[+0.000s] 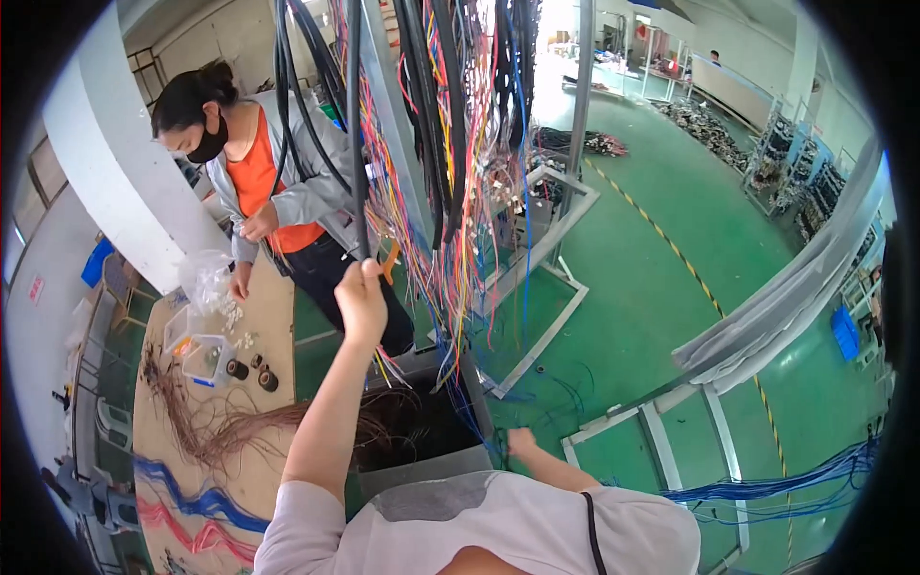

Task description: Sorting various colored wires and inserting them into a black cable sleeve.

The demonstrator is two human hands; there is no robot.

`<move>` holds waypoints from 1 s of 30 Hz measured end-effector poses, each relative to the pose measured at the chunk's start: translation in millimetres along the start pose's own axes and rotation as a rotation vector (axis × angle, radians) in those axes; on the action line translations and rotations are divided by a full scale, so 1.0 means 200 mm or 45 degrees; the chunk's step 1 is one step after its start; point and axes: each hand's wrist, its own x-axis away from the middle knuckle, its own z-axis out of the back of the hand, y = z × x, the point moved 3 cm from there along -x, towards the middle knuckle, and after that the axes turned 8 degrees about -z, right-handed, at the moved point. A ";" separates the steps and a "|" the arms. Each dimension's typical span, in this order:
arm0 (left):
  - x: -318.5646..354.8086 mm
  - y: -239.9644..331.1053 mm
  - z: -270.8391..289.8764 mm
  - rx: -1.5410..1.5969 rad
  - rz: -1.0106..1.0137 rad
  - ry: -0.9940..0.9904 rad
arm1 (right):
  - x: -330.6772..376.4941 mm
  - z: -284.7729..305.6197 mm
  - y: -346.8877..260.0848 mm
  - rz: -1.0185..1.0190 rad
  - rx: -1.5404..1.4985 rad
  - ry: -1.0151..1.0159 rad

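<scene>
My left hand (362, 302) is raised in the middle, its fingers closed on the lower end of a long black tube (357, 182) that hangs from above. Right behind it dangles a dense bunch of multicoloured wires (450, 182), with more black tubes among them. My right hand (520, 442) is low, beside the right edge of a dark bin (422, 466). Thin blue wires (468, 407) run close to that hand. Its fingers are small and indistinct, so whether it grips anything does not show.
A co-worker (264, 192) stands at the left behind a wooden table (273, 331) bearing brown wires (206, 431), tape rolls (267, 379) and a clear plastic box (208, 360). Metal frames (546, 340) stand on the green floor. A blue wire bundle (767, 484) stretches across the lower right.
</scene>
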 end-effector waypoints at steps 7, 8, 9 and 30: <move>0.41 -0.27 -0.15 0.018 0.298 -0.544 | -0.02 0.53 -0.90 0.115 -0.645 -0.340; 0.37 -0.24 -0.19 0.136 0.185 -0.479 | -0.09 0.85 -0.93 0.436 -0.097 -0.265; 0.31 -0.26 -0.23 0.244 0.088 -0.413 | -0.11 1.11 -0.91 0.289 -0.688 -0.009; -1.25 0.52 -0.20 0.065 -0.311 0.181 | 0.51 2.61 -3.18 1.295 -0.973 0.467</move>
